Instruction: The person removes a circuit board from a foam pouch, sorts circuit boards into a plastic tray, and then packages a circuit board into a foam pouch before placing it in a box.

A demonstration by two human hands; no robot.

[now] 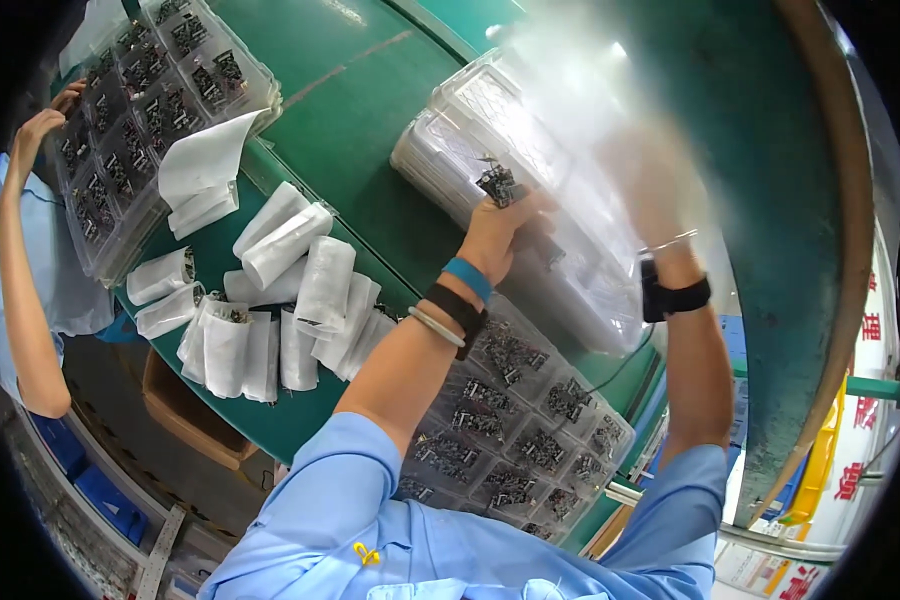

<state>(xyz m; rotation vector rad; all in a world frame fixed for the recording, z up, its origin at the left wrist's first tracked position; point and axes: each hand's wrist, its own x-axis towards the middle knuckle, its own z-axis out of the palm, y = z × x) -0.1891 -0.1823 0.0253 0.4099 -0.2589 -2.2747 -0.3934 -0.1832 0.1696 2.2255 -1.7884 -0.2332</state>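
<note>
My left hand point(500, 232) is closed round a small bunch of dark electronic parts point(498, 183), which stick up past the thumb. It is over a stack of clear plastic trays point(440, 150). Further right, my right hand point(650, 175) is raised above the same stack, smeared by motion, so its fingers cannot be made out. A whitish translucent blur point(580, 75) lies beyond it; I cannot tell what it is. Under my left forearm sits a clear compartment tray point(450, 455) filled with small dark electronic parts.
White wrapped rolls point(325, 280) are heaped on the green table point(355, 110) at left, with a white sheet point(205, 160) beside them. Another filled compartment tray point(135, 110) stands far left, a co-worker's hand point(45, 125) at its edge. A green panel point(780, 250) rises at right.
</note>
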